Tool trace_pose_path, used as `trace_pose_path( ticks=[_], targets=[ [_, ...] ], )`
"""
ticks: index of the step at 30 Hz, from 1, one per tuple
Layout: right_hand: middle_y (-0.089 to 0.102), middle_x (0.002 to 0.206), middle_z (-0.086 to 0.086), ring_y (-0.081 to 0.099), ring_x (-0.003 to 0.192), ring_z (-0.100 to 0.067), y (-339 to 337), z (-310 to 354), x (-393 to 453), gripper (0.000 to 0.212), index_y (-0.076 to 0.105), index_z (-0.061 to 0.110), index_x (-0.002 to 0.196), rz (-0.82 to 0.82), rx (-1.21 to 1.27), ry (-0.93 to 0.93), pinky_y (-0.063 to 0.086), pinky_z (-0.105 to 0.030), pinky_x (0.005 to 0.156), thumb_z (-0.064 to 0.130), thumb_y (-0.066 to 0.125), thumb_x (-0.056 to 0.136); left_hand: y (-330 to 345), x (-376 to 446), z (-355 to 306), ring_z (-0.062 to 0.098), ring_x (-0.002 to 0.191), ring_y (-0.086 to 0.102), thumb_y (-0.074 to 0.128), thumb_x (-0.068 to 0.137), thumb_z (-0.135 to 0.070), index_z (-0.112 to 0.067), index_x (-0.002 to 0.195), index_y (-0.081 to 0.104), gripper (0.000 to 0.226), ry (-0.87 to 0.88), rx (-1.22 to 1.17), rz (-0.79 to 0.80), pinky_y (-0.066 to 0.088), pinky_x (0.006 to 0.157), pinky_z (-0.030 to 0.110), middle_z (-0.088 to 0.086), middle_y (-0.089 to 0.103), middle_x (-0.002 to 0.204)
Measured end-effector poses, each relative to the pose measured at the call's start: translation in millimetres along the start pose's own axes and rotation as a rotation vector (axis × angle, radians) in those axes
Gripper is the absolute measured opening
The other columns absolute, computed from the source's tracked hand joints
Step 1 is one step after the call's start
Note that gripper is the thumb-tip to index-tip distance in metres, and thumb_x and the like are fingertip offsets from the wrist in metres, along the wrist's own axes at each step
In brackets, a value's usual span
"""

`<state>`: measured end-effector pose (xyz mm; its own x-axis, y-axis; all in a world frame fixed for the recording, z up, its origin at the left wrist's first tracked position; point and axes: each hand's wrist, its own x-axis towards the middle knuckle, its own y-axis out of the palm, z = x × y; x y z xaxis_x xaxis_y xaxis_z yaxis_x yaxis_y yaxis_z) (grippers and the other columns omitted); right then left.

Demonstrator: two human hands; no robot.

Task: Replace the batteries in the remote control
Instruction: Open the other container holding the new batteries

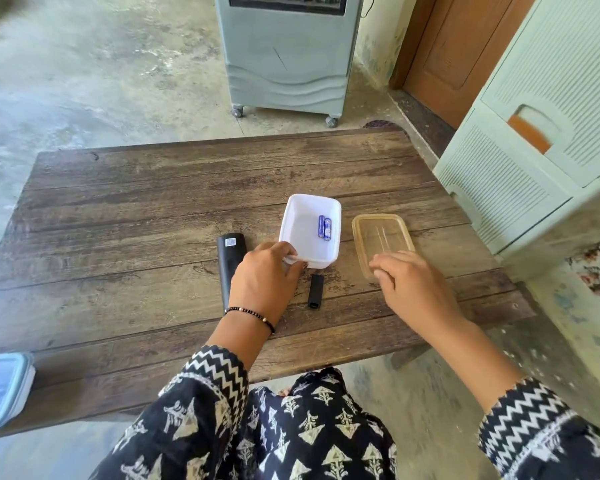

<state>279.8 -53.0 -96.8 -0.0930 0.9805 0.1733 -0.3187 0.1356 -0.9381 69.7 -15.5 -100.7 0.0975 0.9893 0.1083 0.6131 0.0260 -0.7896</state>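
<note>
A black remote control [230,259] lies face down on the wooden table [136,209], partly hidden under my left hand [267,277]. Its black battery cover [316,291] lies apart on the table, between my two hands. A white plastic box [303,206] stands just beyond, with two blue batteries [325,228] inside at the right. My left hand grips the near left rim of that box. My right hand [409,284] hovers with its fingers spread over the near end of a clear yellowish lid [381,237], holding nothing.
A light blue container [0,389] sits at the table's near left corner. Beyond the table stands a grey air cooler on wheels [286,53]. A pale green drawer cabinet [534,133] stands close to the table's right edge.
</note>
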Motion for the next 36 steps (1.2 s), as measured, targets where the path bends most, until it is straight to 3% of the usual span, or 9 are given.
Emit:
trace_pose_path(
  ticks=[3, 6, 8, 13, 22, 28, 31, 33, 36],
  targets=[
    [0.073, 0.087, -0.005, 0.063, 0.083, -0.025, -12, 28, 28, 0.016, 0.072, 0.011, 0.092, -0.136, -0.020, -0.063, 0.052, -0.035, 0.070, 0.005, 0.060, 0.083, 1, -3, 1, 0.025, 0.088, 0.063, 0.059, 0.083, -0.028, -0.013, 0.099, 0.068, 0.023, -0.008, 0.022, -0.013, 0.054, 0.073, 0.037, 0.007, 0.068, 0.102],
    [0.062, 0.082, -0.008, 0.053, 0.078, -0.025, -10, 52, 69, 0.016, 0.071, 0.013, 0.092, -0.009, -0.105, -0.047, 0.045, -0.031, 0.066, 0.011, 0.057, 0.085, 1, -2, 2, 0.026, 0.094, 0.060, 0.058, 0.084, -0.032, -0.016, 0.099, 0.068, 0.024, -0.014, 0.076, -0.019, 0.052, 0.075, 0.037, 0.005, 0.069, 0.102],
    [0.052, 0.078, -0.007, 0.045, 0.080, -0.024, -4, 63, 93, 0.015, 0.069, 0.012, 0.094, 0.116, -0.244, -0.061, 0.034, -0.028, 0.069, 0.012, 0.056, 0.086, 0, -2, 0, 0.025, 0.097, 0.058, 0.057, 0.084, -0.035, -0.017, 0.098, 0.068, 0.025, -0.017, 0.102, -0.005, 0.050, 0.076, 0.037, 0.005, 0.069, 0.100],
    [0.063, 0.105, -0.013, 0.045, 0.109, -0.028, 14, 70, 120, 0.016, 0.065, 0.010, 0.098, 0.245, -0.488, -0.143, 0.035, -0.038, 0.090, 0.008, 0.058, 0.083, 0, 2, -2, 0.024, 0.099, 0.057, 0.055, 0.085, -0.041, -0.019, 0.099, 0.069, 0.029, 0.004, 0.152, 0.012, 0.048, 0.076, 0.036, 0.005, 0.070, 0.099],
    [0.060, 0.114, -0.008, 0.041, 0.114, -0.026, 17, 70, 122, 0.033, 0.060, 0.015, 0.108, 0.361, -0.484, -0.137, 0.032, -0.037, 0.092, 0.003, 0.057, 0.077, 0, 3, -4, 0.025, 0.099, 0.057, 0.054, 0.086, -0.041, -0.018, 0.100, 0.066, 0.030, -0.007, 0.176, 0.036, 0.049, 0.075, 0.036, 0.006, 0.069, 0.099],
    [0.052, 0.106, -0.007, 0.044, 0.101, -0.026, 4, 65, 116, 0.036, 0.056, 0.019, 0.101, 0.333, -0.082, -0.048, 0.036, -0.032, 0.077, 0.014, 0.067, 0.067, -10, -6, -9, 0.030, 0.098, 0.058, 0.057, 0.083, -0.044, -0.019, 0.129, 0.039, 0.055, -0.022, 0.122, 0.057, 0.046, 0.070, 0.036, 0.010, 0.066, 0.102],
    [0.054, 0.101, -0.008, 0.051, 0.077, -0.020, -7, 67, 109, 0.031, 0.058, 0.019, 0.092, 0.243, 0.327, 0.049, 0.045, -0.029, 0.060, 0.010, 0.070, 0.065, -26, -15, -2, 0.029, 0.109, 0.053, 0.058, 0.082, -0.046, -0.018, 0.127, 0.041, 0.056, -0.049, 0.116, -0.009, 0.044, 0.086, 0.037, 0.008, 0.061, 0.116],
    [0.058, 0.091, -0.003, 0.052, 0.065, -0.014, -13, 71, 97, 0.025, 0.061, 0.020, 0.088, 0.198, 0.590, 0.079, 0.046, -0.030, 0.058, 0.008, 0.072, 0.069, -36, -23, 8, 0.030, 0.111, 0.049, 0.056, 0.083, -0.048, -0.014, 0.121, 0.047, 0.052, -0.172, 0.173, -0.032, 0.040, 0.092, 0.036, 0.010, 0.056, 0.119],
    [0.059, 0.077, 0.005, 0.052, 0.059, -0.009, -14, 80, 75, 0.013, 0.065, 0.020, 0.084, 0.121, 0.894, 0.104, 0.043, -0.022, 0.057, 0.009, 0.070, 0.078, -40, -34, 17, 0.032, 0.111, 0.048, 0.052, 0.077, -0.065, -0.004, 0.120, 0.045, 0.075, -0.405, 0.338, 0.102, 0.042, 0.091, 0.038, 0.015, 0.049, 0.120]
  ],
)
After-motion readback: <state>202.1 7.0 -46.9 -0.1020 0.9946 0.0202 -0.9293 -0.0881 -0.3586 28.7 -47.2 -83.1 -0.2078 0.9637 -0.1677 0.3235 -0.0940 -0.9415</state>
